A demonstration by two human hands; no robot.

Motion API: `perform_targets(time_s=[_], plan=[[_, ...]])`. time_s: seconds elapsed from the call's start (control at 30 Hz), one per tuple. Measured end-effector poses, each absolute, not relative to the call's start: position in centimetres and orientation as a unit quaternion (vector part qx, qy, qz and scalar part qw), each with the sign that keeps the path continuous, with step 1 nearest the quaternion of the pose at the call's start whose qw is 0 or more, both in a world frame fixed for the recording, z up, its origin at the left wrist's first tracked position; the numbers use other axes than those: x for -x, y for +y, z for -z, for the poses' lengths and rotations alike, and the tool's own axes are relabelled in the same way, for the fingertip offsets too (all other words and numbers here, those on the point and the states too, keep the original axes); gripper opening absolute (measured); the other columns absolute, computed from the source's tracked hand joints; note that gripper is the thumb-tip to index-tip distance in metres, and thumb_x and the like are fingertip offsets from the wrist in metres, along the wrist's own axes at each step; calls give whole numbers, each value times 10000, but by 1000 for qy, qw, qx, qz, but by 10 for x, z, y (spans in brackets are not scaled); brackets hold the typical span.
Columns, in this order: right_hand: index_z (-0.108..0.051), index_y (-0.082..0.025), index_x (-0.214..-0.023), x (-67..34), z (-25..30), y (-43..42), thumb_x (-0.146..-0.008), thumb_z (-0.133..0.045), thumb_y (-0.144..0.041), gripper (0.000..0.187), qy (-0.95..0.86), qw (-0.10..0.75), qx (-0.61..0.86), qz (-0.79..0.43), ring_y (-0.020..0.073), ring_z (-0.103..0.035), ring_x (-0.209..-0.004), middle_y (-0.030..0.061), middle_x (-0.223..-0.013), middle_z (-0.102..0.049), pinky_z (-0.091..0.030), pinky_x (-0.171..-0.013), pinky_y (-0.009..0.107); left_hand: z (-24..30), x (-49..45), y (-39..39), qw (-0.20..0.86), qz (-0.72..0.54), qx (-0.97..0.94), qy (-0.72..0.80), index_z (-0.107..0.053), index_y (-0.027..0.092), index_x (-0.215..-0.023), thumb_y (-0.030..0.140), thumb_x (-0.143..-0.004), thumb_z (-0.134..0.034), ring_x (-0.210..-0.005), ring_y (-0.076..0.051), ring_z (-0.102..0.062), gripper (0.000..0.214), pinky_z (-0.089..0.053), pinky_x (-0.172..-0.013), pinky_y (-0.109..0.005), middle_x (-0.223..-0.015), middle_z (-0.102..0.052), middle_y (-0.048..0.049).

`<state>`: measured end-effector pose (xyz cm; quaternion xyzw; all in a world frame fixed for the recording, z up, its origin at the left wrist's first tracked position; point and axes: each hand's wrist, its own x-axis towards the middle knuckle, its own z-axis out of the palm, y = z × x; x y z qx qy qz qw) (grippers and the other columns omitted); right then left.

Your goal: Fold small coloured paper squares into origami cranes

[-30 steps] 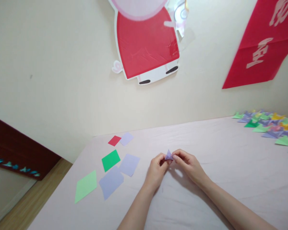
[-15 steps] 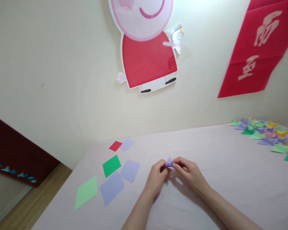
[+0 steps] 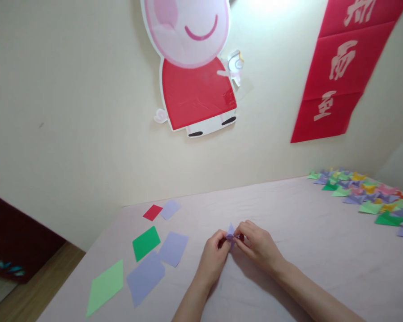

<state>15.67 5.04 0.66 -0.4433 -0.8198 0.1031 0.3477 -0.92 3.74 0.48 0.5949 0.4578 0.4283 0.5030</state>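
Two hands meet over the table (image 3: 309, 241): my left hand (image 3: 212, 259) and right hand (image 3: 259, 245) pinch a small purple folded paper (image 3: 230, 231) in the fingers, flat paper squares (image 3: 173, 248) lying nearby

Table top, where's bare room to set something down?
Bare table runs from the right hand to the folded pile in the far right corner. Left of the left hand, paper squares crowd it. Both pinch the purple fold.

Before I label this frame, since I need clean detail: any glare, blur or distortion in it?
Head view: a bright glare patch washes the cream wall at top; wide-angle tilt slants the red hanging banner; the small purple folded paper pinched by left hand and right hand looks soft; faint shadow beneath them.
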Motion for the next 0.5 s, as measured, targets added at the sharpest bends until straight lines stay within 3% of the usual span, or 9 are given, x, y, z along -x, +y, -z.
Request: perform_targets(time_s=[0.1, 0.2, 0.37, 0.5], plan=[[-614, -216, -753, -174, -12, 63, -839, -552, -198, 108, -815, 315, 474, -109, 167, -600, -748, 9, -737, -639, -449, -679, 244, 1, 8, 38, 476, -444, -586, 483, -661, 170, -923, 262, -841, -520, -896, -207, -599, 187, -447, -833, -297, -911, -680, -51], [-659, -240, -775, -219, -23, 95, -805, -604, -264, 67, -724, 300, 615, -86, 154, -611, -729, -14, -737, -649, -437, -680, 226, 8, 8, 39, 458, -444, -578, 509, -662, 178, -967, 277, -848, -531, -911, -208, -604, 203, -444, -843, -300, -941, -674, -57], [-667, -184, -760, -322, -44, 168, -806, -607, -284, 125, -556, 309, 772, -11, 222, -588, -629, 76, -674, -647, -326, -556, 298, 9, 6, 37, 444, -430, -595, 514, -663, 185, -922, 278, -880, -508, -846, -187, -587, 186, -435, -787, -272, -867, -644, -35], [-654, -161, -669, -378, -45, 211, -782, -651, -201, 120, -481, 321, 816, 26, 268, -618, -696, 138, -662, -641, -339, -573, 354, 6, 3, 36, 444, -429, -597, 513, -653, 187, -885, 269, -897, -491, -809, -174, -564, 182, -433, -762, -262, -835, -600, -26]])
